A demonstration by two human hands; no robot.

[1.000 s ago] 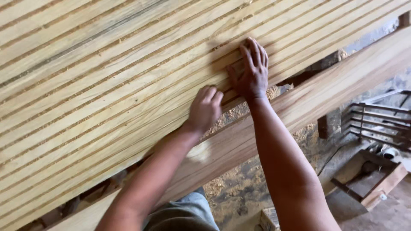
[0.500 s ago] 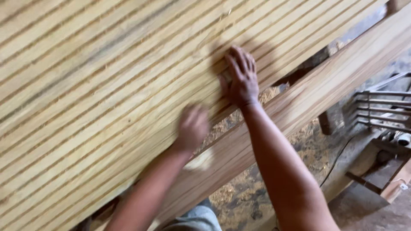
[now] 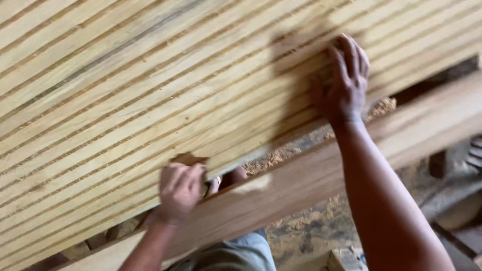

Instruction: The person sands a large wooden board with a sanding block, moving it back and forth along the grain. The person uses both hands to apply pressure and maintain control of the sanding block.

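Note:
A wide bed of pale wooden slats (image 3: 150, 85) lies side by side and slants across the view. My left hand (image 3: 179, 191) is at its near edge, fingers curled over the edge of the nearest slat; a small brown patch (image 3: 189, 159) shows just above the knuckles. My right hand (image 3: 344, 83) rests further right on top of the slats. Its fingers are bent and press down, and nothing shows in it. Motion blur softens both hands.
A thick wooden beam (image 3: 301, 185) runs below the slats' near edge, with sawdust (image 3: 281, 155) in the gap between them. Metal parts and a dusty floor (image 3: 452, 200) lie at the lower right. My knees in grey-blue cloth (image 3: 236, 256) are under the beam.
My left hand has slid down and left from the slat surface to the near edge. The right hand stayed pressed on the slats, and the view moved closer.

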